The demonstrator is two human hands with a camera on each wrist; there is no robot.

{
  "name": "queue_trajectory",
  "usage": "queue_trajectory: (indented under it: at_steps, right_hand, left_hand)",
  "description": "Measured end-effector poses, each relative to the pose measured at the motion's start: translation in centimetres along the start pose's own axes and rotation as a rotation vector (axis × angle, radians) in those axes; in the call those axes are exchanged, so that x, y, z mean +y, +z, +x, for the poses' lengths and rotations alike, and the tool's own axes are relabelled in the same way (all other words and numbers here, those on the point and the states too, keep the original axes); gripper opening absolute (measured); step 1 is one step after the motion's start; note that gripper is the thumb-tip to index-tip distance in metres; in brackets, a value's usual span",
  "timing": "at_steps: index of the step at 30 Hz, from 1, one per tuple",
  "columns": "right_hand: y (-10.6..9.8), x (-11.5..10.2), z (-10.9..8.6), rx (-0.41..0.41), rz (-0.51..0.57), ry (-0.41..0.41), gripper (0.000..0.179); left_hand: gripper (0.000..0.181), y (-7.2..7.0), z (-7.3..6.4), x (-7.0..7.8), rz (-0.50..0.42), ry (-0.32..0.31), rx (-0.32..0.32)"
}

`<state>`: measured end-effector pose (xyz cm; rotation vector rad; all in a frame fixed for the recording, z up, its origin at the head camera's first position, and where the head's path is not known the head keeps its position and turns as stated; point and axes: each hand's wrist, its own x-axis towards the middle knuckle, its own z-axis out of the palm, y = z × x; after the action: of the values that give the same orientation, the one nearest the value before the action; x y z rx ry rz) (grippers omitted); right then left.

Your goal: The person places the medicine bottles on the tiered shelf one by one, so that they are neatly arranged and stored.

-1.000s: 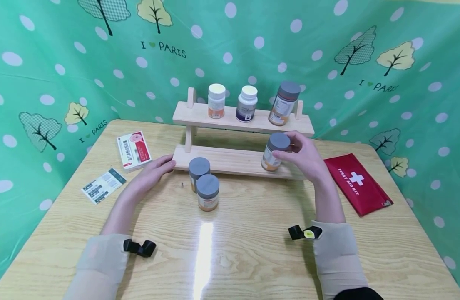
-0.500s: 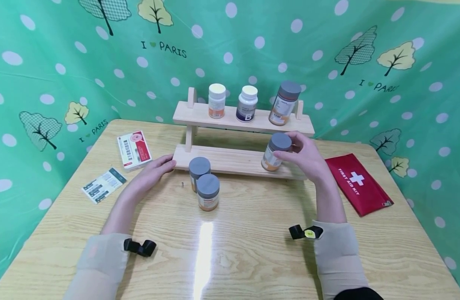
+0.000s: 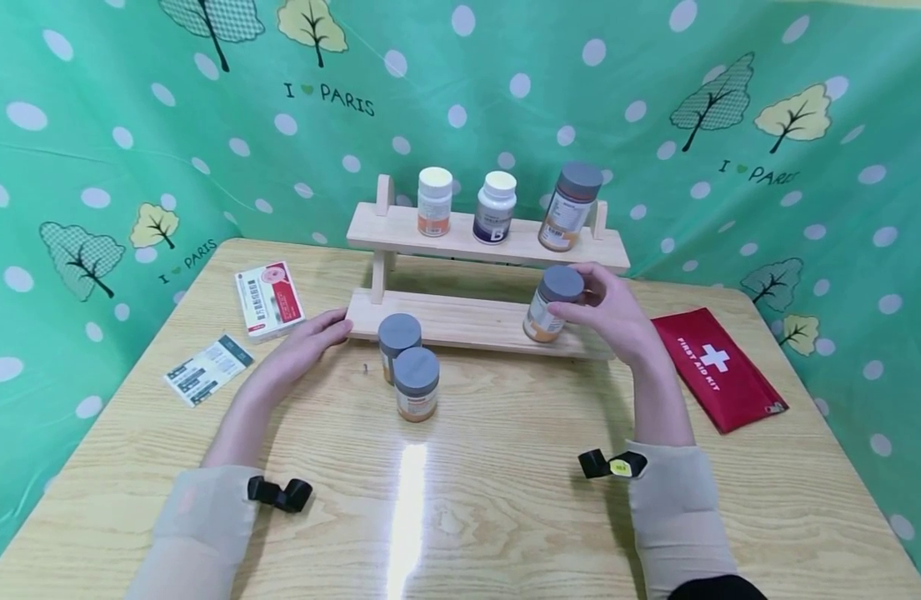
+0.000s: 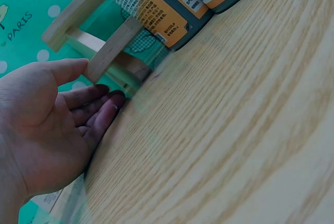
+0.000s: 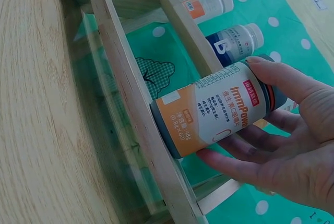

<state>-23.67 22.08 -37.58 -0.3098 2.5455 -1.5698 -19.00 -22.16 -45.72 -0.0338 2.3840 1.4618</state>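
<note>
My right hand (image 3: 608, 315) grips a grey-lidded vitamin jar (image 3: 546, 312) near its top, thumb in front and fingers behind. The jar stands at the right part of the lower plank of a two-tier wooden shelf (image 3: 460, 319). Its white and orange label (image 5: 214, 112) faces the right wrist camera. At the shelf's lower left end rests my left hand (image 3: 306, 343), with the thumb touching the plank end (image 4: 99, 67) and the fingers loosely bent below. Two similar jars, one behind (image 3: 397, 337) and one in front (image 3: 417, 387), stand on the table before the shelf.
On the upper plank are two white-capped bottles, one orange-labelled (image 3: 433, 204) and one blue-labelled (image 3: 493, 208), and a taller grey-lidded jar (image 3: 570, 208). A medicine box (image 3: 268, 300) and a printed card (image 3: 207, 371) lie left. A red first aid pouch (image 3: 718, 367) lies right.
</note>
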Motion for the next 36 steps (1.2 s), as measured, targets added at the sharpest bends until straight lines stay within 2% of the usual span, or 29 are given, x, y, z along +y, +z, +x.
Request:
queue_trajectory:
  at_steps: [7,10,13,22,26,32,36]
  right_hand:
    - [-0.1,-0.4,-0.2,-0.014,0.002,0.008,0.060]
    - [-0.2,-0.7,-0.5,0.009,0.003,0.004,0.060]
    - [-0.3,-1.1,-0.7,0.067,0.013,-0.019,0.057]
    - [0.5,-1.9,-0.9,0.317,0.212,-0.229,0.036]
    - [1.4,-2.5,-1.0,0.391,0.286,-0.312,0.026]
    - [3.1,-3.6,-1.2,0.408,0.404,-0.450,0.012]
    - [4.8,-4.4,-1.5,0.355,0.387,-0.495,0.010]
  left_hand:
    - [0.078,0.1,-0.1,0.0,-0.003,-0.005,0.003]
    - [0.078,0.1,-0.1,0.1,-0.004,-0.010,0.001]
    - [0.078,0.1,0.0,0.1,-0.002,-0.012,0.000]
    - [0.077,0.1,-0.1,0.0,-0.008,-0.004,0.000]
    - [0.077,0.1,-0.1,0.0,-0.012,0.003,0.002]
    - [0.075,0.1,-0.1,0.1,-0.012,0.010,0.001]
    - [0.074,0.1,-0.1,0.2,-0.015,0.009,0.002]
